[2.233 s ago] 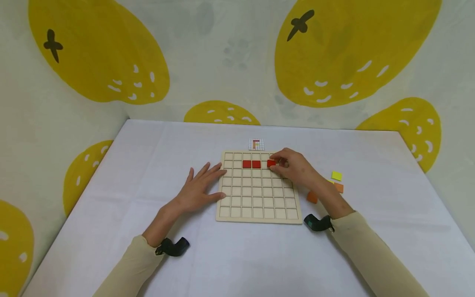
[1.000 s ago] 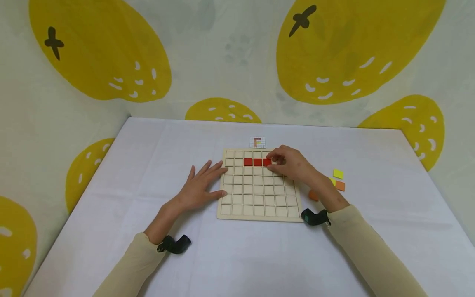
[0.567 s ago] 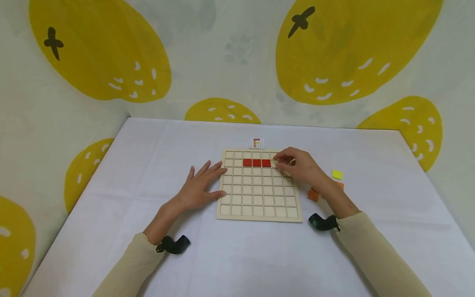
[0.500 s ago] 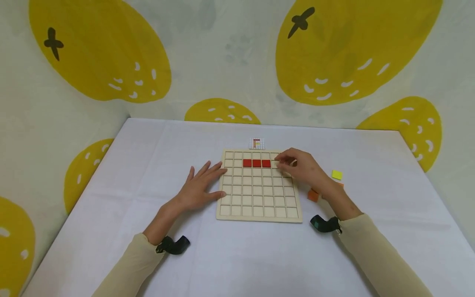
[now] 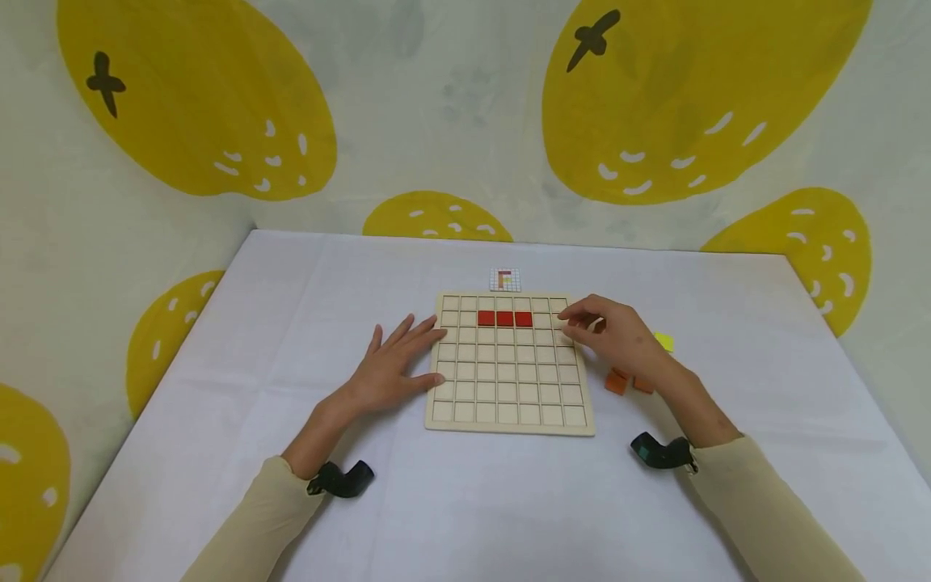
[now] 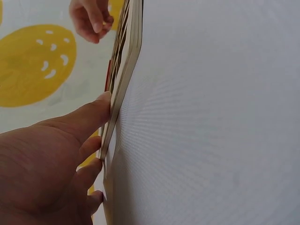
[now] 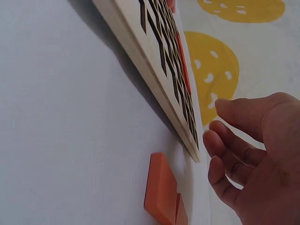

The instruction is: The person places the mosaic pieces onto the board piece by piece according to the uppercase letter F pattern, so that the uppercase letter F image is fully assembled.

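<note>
A square wooden grid board [image 5: 509,373] lies on the white-covered table. Three red square tiles [image 5: 505,318] sit side by side in its second row from the far side. My left hand [image 5: 389,372] lies with fingers spread, its fingertips and thumb touching the board's left edge; the left wrist view shows the thumb [image 6: 96,110] against that edge. Over the far right edge of the board hovers my right hand [image 5: 618,335], fingers loosely bent. In the right wrist view there is a gap between its thumb and fingers, with nothing held.
Orange tiles [image 5: 616,381] lie on the table right of the board. A yellow tile [image 5: 663,341] is partly hidden behind my right hand. Beyond the board's far edge lies a small card [image 5: 505,279] with a coloured grid pattern. A patterned wall stands behind the table.
The third red tile, held in my right hand at first, was set beside the other two and let go. My right hand then moved right, off the tiles. The left hand stays put.
</note>
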Motion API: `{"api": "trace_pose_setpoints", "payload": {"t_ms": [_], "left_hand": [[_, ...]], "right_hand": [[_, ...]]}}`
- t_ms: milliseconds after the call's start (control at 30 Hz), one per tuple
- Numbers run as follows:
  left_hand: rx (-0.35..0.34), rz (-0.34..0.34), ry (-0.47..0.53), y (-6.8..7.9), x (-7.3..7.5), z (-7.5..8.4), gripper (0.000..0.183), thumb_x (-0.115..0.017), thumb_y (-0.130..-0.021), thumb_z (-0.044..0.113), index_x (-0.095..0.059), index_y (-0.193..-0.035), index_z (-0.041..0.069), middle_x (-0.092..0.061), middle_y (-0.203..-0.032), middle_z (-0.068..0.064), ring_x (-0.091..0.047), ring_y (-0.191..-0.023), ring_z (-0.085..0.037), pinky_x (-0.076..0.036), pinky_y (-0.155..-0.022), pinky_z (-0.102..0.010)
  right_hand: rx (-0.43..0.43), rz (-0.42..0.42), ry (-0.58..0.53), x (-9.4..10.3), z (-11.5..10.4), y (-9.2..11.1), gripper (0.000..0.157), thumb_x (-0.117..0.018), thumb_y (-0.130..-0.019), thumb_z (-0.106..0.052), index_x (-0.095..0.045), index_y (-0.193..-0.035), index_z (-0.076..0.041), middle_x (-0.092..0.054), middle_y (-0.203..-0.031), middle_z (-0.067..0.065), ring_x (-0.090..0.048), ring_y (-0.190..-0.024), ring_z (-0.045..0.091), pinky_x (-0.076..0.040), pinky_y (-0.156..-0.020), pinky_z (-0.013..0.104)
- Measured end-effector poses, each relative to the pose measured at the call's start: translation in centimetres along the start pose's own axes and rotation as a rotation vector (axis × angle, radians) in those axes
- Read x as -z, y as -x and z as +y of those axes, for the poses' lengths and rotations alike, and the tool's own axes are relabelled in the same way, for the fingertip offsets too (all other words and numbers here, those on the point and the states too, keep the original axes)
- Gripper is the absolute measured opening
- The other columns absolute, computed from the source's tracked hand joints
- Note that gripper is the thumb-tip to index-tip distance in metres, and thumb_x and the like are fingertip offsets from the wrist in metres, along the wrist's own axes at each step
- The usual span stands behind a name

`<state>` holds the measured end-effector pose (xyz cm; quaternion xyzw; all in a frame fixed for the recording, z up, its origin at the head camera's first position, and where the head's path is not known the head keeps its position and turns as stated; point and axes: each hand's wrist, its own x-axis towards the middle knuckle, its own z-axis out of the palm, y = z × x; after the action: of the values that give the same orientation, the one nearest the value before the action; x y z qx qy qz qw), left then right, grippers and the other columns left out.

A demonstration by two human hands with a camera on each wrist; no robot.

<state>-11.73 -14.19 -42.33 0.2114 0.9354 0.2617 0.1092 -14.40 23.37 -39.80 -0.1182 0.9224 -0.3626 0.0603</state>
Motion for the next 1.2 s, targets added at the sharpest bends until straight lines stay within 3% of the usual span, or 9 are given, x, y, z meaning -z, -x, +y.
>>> {"api": "trace_pose_setpoints", "payload": {"t_ms": [500,800,1067,1200], "left_hand": [[0.003,-0.005,0.004,-0.1,0.2,0.1,0.074,-0.071,-0.097,0.044,-0.04,-0.161,0.024,-0.026,-0.175,0.002,-0.01,-0.166,-0.031,0.005,-0.126,-0.072],[0.007,-0.013,0.005,0.0,0.3,0.2,0.073,-0.071,-0.098,0.043,-0.041,-0.161,0.024,-0.026,-0.175,0.002,-0.01,-0.166,-0.031,0.005,-0.126,-0.072],[-0.001,-0.007,0.002,0.0,0.3,0.2,0.073,-0.072,-0.097,0.042,-0.041,-0.161,0.023,-0.026,-0.175,0.001,-0.011,-0.165,-0.033,0.004,-0.126,-0.074],[0.0,-0.012,-0.005,0.0,0.4,0.2,0.073,-0.071,-0.098,0.044,-0.041,-0.161,0.023,-0.026,-0.175,0.002,-0.011,-0.166,-0.032,0.003,-0.126,-0.073]], "right_hand": [[0.003,0.004,0.04,1.2,1.4,1.9,0.022,-0.073,-0.099,-0.022,-0.074,-0.118,-0.013,-0.072,-0.105,0.005,-0.061,-0.097,0.018,-0.049,-0.081,0.017],[-0.029,-0.048,0.058,1.8,2.2,3.1,0.02,-0.073,-0.099,-0.024,-0.074,-0.118,-0.018,-0.072,-0.107,0.002,-0.061,-0.099,0.017,-0.051,-0.085,0.018],[0.0,-0.111,0.038,2.5,2.9,4.1,0.029,-0.08,-0.092,-0.018,-0.073,-0.12,-0.018,-0.071,-0.111,0.004,-0.062,-0.096,0.018,-0.053,-0.075,0.021],[0.057,-0.125,0.039,2.7,3.3,4.4,0.031,-0.08,-0.089,-0.011,-0.074,-0.119,-0.018,-0.073,-0.114,0.0,-0.062,-0.1,0.016,-0.054,-0.08,0.02]]}}
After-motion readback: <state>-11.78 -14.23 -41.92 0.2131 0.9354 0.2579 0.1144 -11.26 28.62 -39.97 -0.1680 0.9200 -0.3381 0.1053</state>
